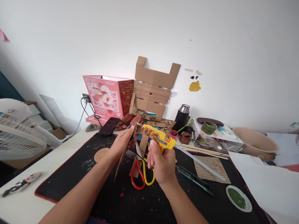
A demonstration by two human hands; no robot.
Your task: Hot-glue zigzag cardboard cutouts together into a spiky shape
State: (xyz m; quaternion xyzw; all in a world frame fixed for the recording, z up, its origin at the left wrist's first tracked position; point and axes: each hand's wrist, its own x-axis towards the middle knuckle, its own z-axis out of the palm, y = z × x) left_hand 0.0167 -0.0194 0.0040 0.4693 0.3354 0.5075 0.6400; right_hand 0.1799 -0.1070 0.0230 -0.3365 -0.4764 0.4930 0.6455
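My right hand (163, 161) is closed around the grip of a yellow glue gun (153, 133), stained brown along its barrel. The gun's nozzle points left and meets or nearly meets the upper edge of a thin piece of cardboard (123, 152). That piece is held on edge in my left hand (123, 138), its fingers partly hidden behind it. Below the gun lie scissors (137, 179) with one red and one yellow handle. A round tan disc (102, 154) rests on the black mat (77, 174) beside my left wrist.
A pink box (105, 96) and cut cardboard (151, 90) stand against the wall. A black flask (182, 115), paint jars (185, 137) and wooden sticks (203, 149) are at the back right. A white glue stick (201, 163), pens (195, 180) and a green paint lid (238, 198) lie right.
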